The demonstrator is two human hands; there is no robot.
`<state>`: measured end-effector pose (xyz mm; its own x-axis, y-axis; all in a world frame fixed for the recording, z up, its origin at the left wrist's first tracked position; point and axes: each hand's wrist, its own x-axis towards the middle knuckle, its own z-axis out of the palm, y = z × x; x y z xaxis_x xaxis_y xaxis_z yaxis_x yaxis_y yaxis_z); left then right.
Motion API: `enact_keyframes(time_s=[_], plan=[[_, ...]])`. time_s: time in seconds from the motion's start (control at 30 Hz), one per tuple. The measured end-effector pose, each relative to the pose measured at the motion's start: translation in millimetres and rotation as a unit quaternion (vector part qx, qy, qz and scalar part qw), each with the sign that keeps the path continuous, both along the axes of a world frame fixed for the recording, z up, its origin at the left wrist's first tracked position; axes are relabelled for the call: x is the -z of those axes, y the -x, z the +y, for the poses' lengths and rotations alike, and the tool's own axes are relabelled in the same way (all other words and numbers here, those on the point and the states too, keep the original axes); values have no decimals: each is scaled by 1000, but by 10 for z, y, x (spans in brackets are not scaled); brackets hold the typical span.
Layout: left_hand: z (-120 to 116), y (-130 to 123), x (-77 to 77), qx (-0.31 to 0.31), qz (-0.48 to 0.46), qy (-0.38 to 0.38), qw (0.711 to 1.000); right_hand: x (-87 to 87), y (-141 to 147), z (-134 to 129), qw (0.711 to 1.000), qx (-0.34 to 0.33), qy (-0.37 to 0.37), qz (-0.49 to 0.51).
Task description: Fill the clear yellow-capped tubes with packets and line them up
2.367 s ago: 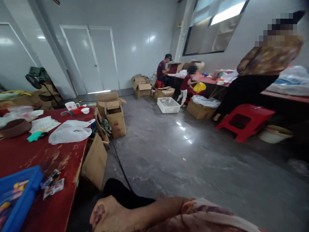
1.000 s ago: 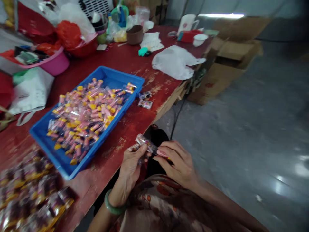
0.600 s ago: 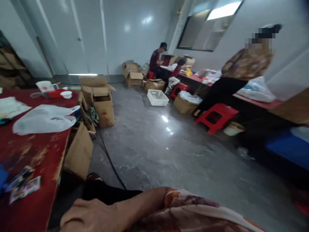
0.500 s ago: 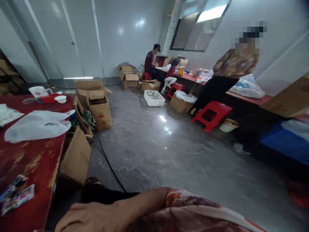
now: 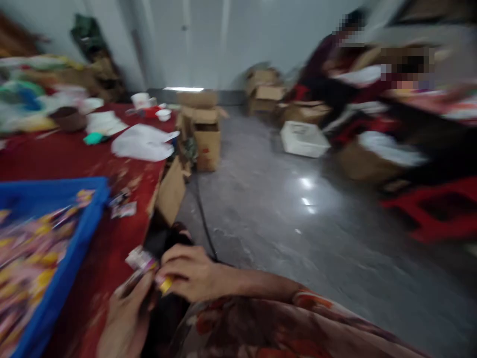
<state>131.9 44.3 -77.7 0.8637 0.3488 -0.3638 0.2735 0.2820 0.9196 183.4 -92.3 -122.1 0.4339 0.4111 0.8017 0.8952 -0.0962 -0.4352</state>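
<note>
This room is serving as a packing workshop. Cardboard boxes [image 5: 204, 144] are standing around the long red tables [image 5: 130, 164].

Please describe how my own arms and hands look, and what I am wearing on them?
The right hand and left hand are bare, without gloves. The right forearm is uncovered up to a loose sleeve printed in brown with orange-red flowers.

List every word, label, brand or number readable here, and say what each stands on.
Nothing can be read.
Small printed cards on the worn red table: too blurred.
Clear plastic packet between left hand and right hand: too blurred.
</note>
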Motion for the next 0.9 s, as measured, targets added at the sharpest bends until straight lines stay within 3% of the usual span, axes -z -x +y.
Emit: enact_keyframes(time_s=[0.07,0.1,0.23,0.57,0.9], plan=[[100,58,70,-32,0,43,999,-40,56,43,994,-19,-87,63],[147,75,108,-35,-12,68,997,-49,47,57,990,-45,-96,89],[323,134,239,-26,-63,116,991,-5,-65,189,981,-120,-52,145],[498,430,374,-73,-74,145,984,69,116,637,987,-92,-77,110],[557,652,418,-80,-68,143,984,68,268,739,992,-75,-64,75]])
